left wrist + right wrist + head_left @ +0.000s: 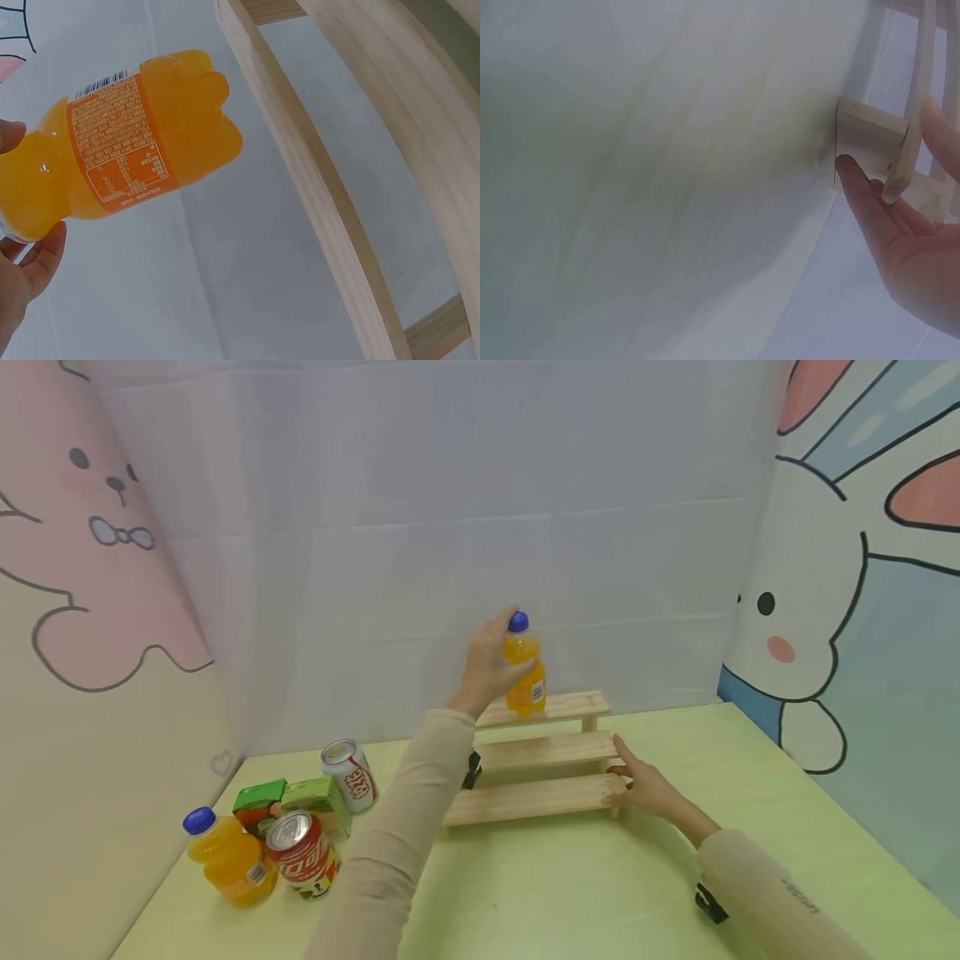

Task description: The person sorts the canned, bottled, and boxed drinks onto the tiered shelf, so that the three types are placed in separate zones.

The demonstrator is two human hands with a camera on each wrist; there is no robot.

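Note:
My left hand (489,667) grips a small bottle of orange drink (531,683) by its upper part, near the blue cap. The bottle is upright and overlaps the top board of a three-step wooden rack (536,797) in the head view. From the left wrist, a gap shows between the base of the orange drink bottle (191,124) and the nearest wooden board (300,172). At the rack's right end, my right hand (651,787) holds the lower boards. In the right wrist view its fingers (870,214) reach along the wooden leg, with the thumb across the board.
On the table's left side stand another orange drink bottle (236,864), a red can (303,858), a white can (351,777) and two green-topped cartons (318,802). A pale curtain (450,543) hangs behind the rack. Rabbit-printed cloth (810,635) covers the right side.

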